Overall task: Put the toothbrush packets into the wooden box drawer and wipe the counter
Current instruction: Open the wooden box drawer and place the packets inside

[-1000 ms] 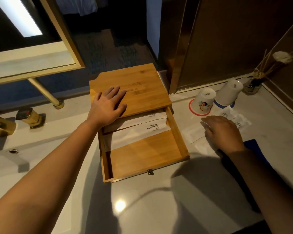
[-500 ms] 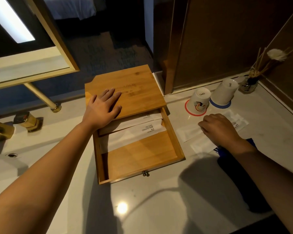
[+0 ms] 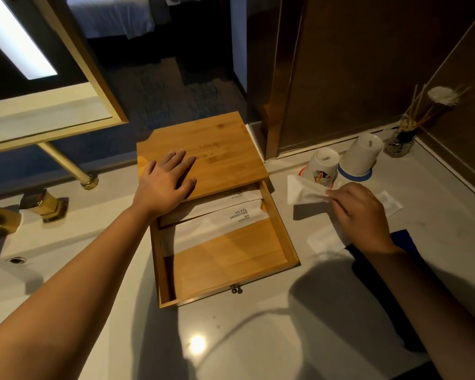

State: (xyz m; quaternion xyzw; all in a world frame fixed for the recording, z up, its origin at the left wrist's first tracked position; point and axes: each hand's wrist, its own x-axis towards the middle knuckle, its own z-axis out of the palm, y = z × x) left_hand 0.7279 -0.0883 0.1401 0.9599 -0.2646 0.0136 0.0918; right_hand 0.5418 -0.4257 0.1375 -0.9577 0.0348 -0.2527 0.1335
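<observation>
On the pale desk, the wooden box has its drawer pulled out, two toothbrush packets inside. Left hand rests flat, fingers straight, on the lid; right hand pinches another packet beside two upturned cups.

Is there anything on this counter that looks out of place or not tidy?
Yes. White toothbrush packets lie loose on the pale counter beside the open wooden drawer, one pinched in the right hand. A dark blue cloth lies crumpled there too. Both white cups stand upside down, seemingly on purpose.
</observation>
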